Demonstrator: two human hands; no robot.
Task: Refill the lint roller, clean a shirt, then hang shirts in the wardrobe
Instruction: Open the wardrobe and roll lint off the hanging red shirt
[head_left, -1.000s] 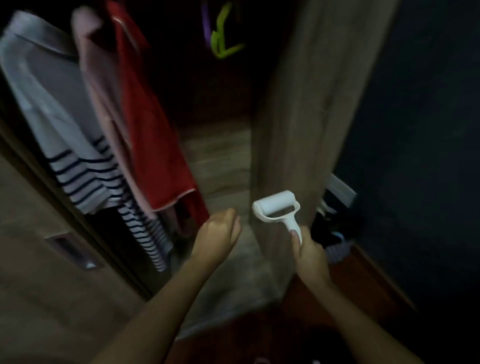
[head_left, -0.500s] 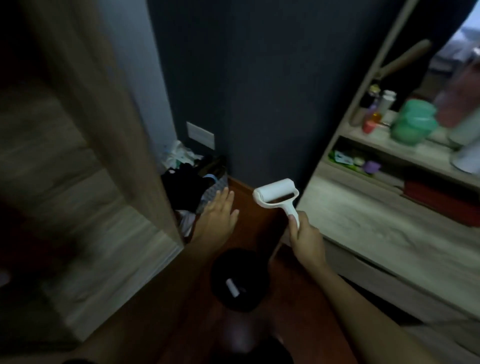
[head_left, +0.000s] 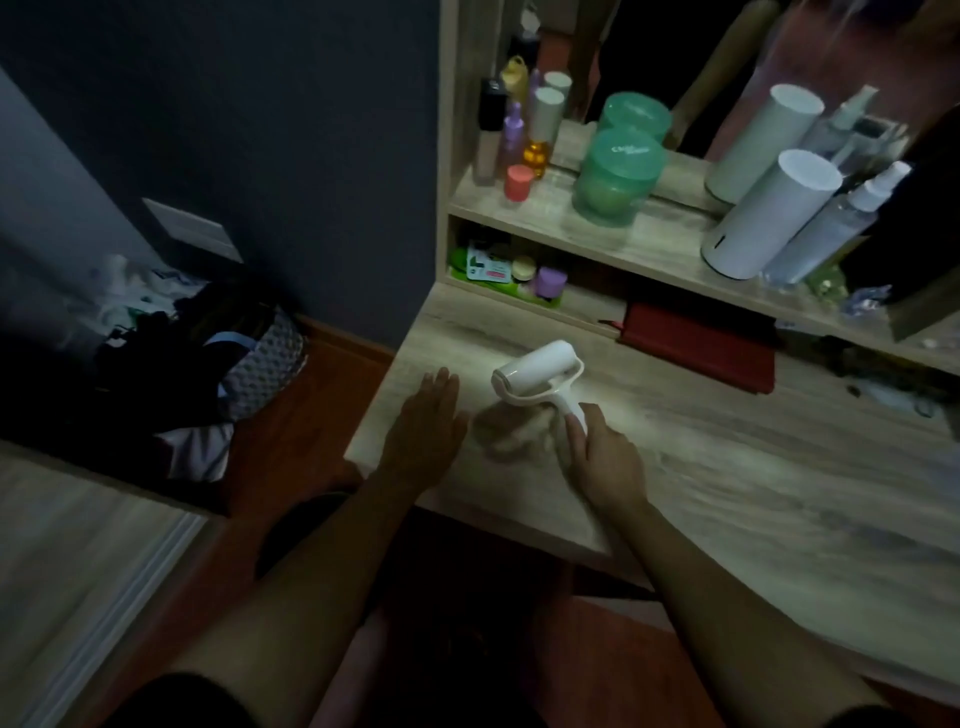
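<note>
Dim light is falling over the wooden bench (head_left: 701, 467), where the right hand (head_left: 605, 465) is gripping the lint roller (head_left: 540, 371) by its handle, probably to set it down. Just left of the roller, the left hand (head_left: 423, 428) is lying flat and relaxed. White plastic frame, white roll (apparently fresh) tilting upward.

Two bare forearms reach in from the bottom edge, each ending in a bare hand: the left hand (head_left: 423, 431) and the right hand (head_left: 605, 460). No rings, watch or bracelets show on either. At the lower corners, the edges of dark short sleeves (head_left: 192, 699) cover both upper arms.
</note>
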